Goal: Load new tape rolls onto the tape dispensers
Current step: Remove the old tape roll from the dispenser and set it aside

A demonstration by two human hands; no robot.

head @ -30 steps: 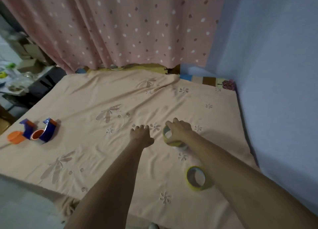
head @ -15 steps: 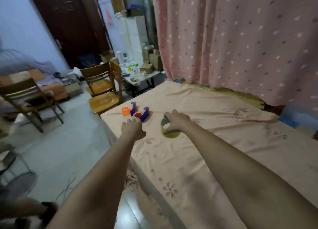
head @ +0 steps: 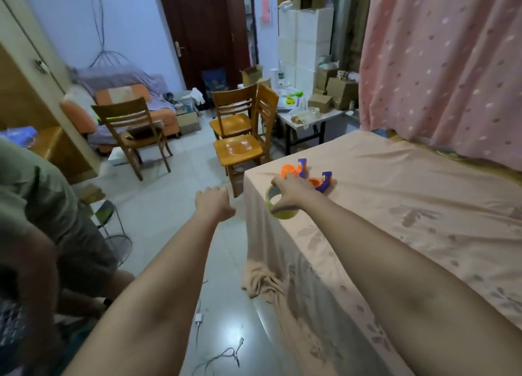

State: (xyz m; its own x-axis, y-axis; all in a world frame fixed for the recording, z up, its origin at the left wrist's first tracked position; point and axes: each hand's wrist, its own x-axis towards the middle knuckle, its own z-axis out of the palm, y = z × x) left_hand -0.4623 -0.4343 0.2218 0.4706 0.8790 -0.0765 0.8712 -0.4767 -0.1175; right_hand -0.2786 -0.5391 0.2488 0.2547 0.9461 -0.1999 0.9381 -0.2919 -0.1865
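My right hand (head: 292, 190) grips a yellowish tape roll (head: 278, 206) from above and holds it over the near left corner of the cloth-covered table (head: 409, 206). Just beyond the hand lie two blue and orange tape dispensers: one (head: 295, 171) at the table's far left corner, the other (head: 323, 181) partly hidden behind my fingers. My left hand (head: 214, 203) hangs over the floor to the left of the table, its fingers curled in with nothing in them.
Wooden chairs (head: 240, 146) stand close to the table's far left corner. A person (head: 42, 220) crouches at the left by a small metal stool (head: 110, 223). Cables (head: 223, 356) lie on the tiled floor. A pink curtain (head: 440, 65) hangs behind the table.
My right hand has carried the tape roll leftward across the table, up to the dispensers. My view has swung left toward the room. My left hand has gone past the table's edge.
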